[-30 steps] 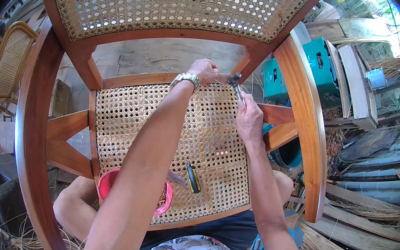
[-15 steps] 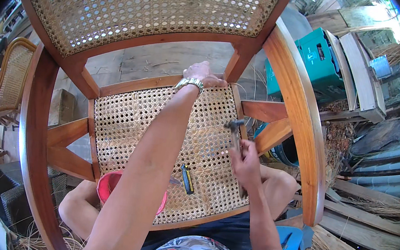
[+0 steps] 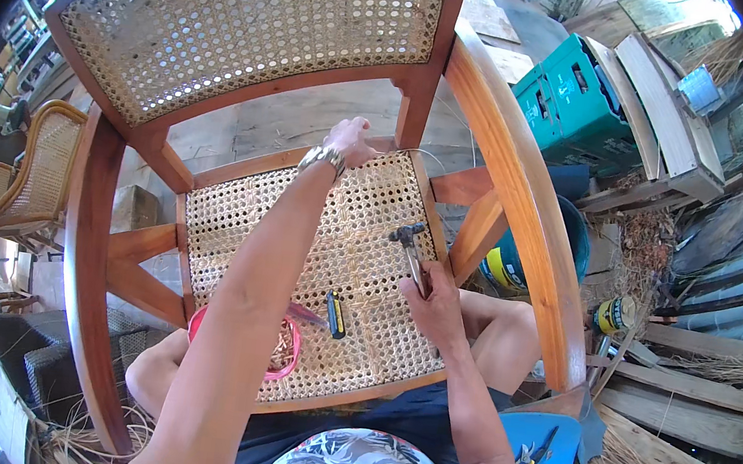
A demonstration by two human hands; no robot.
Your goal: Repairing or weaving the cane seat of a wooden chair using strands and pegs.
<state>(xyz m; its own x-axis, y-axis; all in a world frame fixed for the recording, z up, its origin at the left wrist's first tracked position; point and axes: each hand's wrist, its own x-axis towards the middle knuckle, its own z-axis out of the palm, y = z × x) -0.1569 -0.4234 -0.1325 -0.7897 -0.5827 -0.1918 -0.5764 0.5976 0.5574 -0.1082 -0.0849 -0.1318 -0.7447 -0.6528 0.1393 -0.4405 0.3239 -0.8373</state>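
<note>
My right hand (image 3: pixel 436 308) is closed round the handle of a hammer (image 3: pixel 413 262), its dark head raised over the right part of a woven cane seat (image 3: pixel 358 267). My left hand (image 3: pixel 351 142), with a metal watch on its wrist, is at the seat's far wooden rail. A thin pale cane strand (image 3: pixel 431 156) runs from the fingers of this hand toward the far right corner and loops there; the fingertips are partly hidden. On the seat lie a black and yellow utility knife (image 3: pixel 336 315) and a pink bowl (image 3: pixel 294 361) of small wooden pegs, partly covered by my left forearm.
The chair's cane back (image 3: pixel 256 36) rises beyond the seat, between curved wooden armrests (image 3: pixel 536 191). To the right are a green crate (image 3: pixel 578 109), a dark bucket (image 3: pixel 562 245) and a blue seat-like piece (image 3: pixel 538 462) bearing pliers (image 3: pixel 535 457). Another cane chair (image 3: pixel 40 167) stands left.
My left hand has moved leftward along the far rail, away from the right corner. The hammer stays in my right hand. The view has shifted, showing more of the bowl's pegs.
</note>
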